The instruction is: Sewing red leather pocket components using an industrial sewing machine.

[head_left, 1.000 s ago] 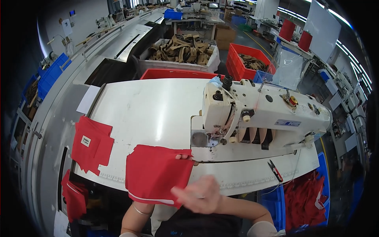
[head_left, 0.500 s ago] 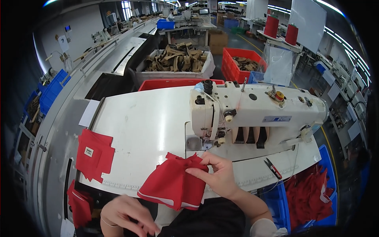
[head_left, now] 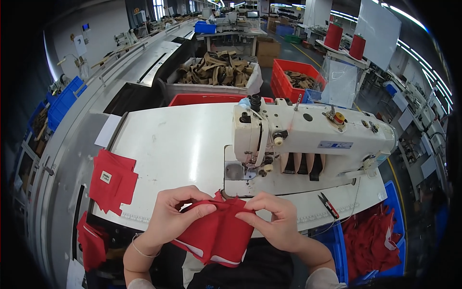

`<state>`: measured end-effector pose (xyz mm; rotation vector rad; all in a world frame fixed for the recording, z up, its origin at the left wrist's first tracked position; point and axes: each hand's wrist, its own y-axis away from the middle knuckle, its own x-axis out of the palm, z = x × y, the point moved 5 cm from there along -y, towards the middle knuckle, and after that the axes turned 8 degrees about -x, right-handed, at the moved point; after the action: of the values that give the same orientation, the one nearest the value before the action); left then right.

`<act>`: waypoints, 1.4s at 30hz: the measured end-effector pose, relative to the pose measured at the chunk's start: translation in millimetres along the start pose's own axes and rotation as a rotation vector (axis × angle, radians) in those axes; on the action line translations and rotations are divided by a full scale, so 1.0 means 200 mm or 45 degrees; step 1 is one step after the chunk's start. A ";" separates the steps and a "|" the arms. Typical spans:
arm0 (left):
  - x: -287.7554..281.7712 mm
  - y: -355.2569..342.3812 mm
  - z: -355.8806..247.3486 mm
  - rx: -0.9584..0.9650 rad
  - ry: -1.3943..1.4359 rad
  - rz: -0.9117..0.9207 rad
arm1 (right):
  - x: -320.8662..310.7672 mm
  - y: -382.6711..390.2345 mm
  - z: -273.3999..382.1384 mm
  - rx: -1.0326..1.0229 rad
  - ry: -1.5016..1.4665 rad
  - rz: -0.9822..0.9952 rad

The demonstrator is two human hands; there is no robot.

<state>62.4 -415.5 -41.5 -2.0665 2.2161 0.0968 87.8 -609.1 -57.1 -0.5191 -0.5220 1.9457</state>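
A red fabric piece (head_left: 219,231) with a white strip along its lower edge hangs between my two hands at the table's front edge. My left hand (head_left: 175,214) pinches its upper left edge between thumb and fingers. At the upper right, my right hand (head_left: 274,219) pinches the same cloth, thumb toward me. Just beyond the cloth stands a white sewing machine (head_left: 313,127), its needle area over a metal plate (head_left: 236,171). The fabric is apart from the needle.
Red cut pieces with a label (head_left: 113,180) lie at the table's left. Thread snips (head_left: 329,205) rest at the right. A blue bin (head_left: 399,212) of red cloth stands at lower right. Beyond the table are a white bin (head_left: 207,89) of tan straps and a red crate (head_left: 284,79).
My left hand has risen from below the table edge and now grips the fabric's left side. My right hand keeps its pinch and has shifted slightly right and down.
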 end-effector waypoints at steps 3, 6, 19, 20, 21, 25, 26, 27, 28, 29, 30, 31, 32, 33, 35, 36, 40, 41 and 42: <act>0.00 0.01 0.00 0.015 -0.031 -0.011 | -0.01 0.00 0.02 -0.050 0.083 -0.019; -0.01 0.01 -0.01 0.082 -0.090 -0.022 | -0.01 -0.01 0.03 -0.088 0.129 -0.016; -0.02 0.02 -0.01 0.112 -0.113 -0.036 | -0.01 0.02 0.04 -0.109 0.182 0.008; -0.02 0.02 -0.01 0.113 -0.113 -0.036 | -0.01 0.02 0.04 -0.110 0.182 0.008; -0.02 0.02 -0.01 0.116 -0.125 -0.041 | 0.00 0.02 0.05 -0.104 0.184 0.010; -0.06 0.03 -0.03 0.076 -0.161 -0.071 | 0.03 0.03 0.03 -0.124 0.212 0.081; -0.09 0.02 -0.05 0.073 -0.165 -0.078 | 0.06 0.02 0.01 -0.125 0.204 0.084; -0.12 -0.01 -0.12 0.166 -0.354 -0.017 | 0.11 0.01 0.04 -0.367 0.341 -0.008; -0.16 -0.05 -0.19 0.255 -0.547 0.043 | 0.16 0.01 0.07 -0.609 0.473 -0.104; -0.21 -0.12 -0.22 0.179 -0.635 0.146 | 0.22 -0.03 0.07 -0.771 0.492 -0.028; -0.26 -0.21 -0.27 0.097 -0.716 0.260 | 0.28 -0.08 0.07 -0.924 0.514 0.044; -0.29 -0.27 -0.35 0.032 -0.872 0.346 | 0.36 -0.13 0.06 -0.927 0.504 0.032; -0.27 -0.34 -0.38 -0.017 -1.011 0.466 | 0.42 -0.16 0.04 -0.913 0.528 0.013; -0.25 -0.37 -0.37 -0.030 -1.006 0.474 | 0.48 -0.19 0.00 -0.916 0.551 -0.077; -0.14 -0.45 -0.34 0.387 -1.799 0.421 | 0.48 -0.15 -0.07 -0.869 0.660 -0.016; -0.09 -0.46 -0.23 0.361 -1.914 0.473 | 0.49 -0.12 -0.13 -0.830 0.753 0.052; 0.11 -0.53 0.31 0.386 -1.609 0.609 | 0.36 0.16 -0.37 -0.893 1.311 0.516; 0.13 -0.55 0.42 0.325 -1.344 0.623 | 0.29 0.17 -0.39 -0.865 1.323 0.518; 0.16 -0.58 0.47 0.264 -1.079 0.642 | 0.24 0.18 -0.40 -0.991 1.325 0.679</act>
<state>179.7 -445.1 -135.5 -1.0127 1.9807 0.6184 87.8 -568.8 -149.4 -2.1758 -0.4411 1.5516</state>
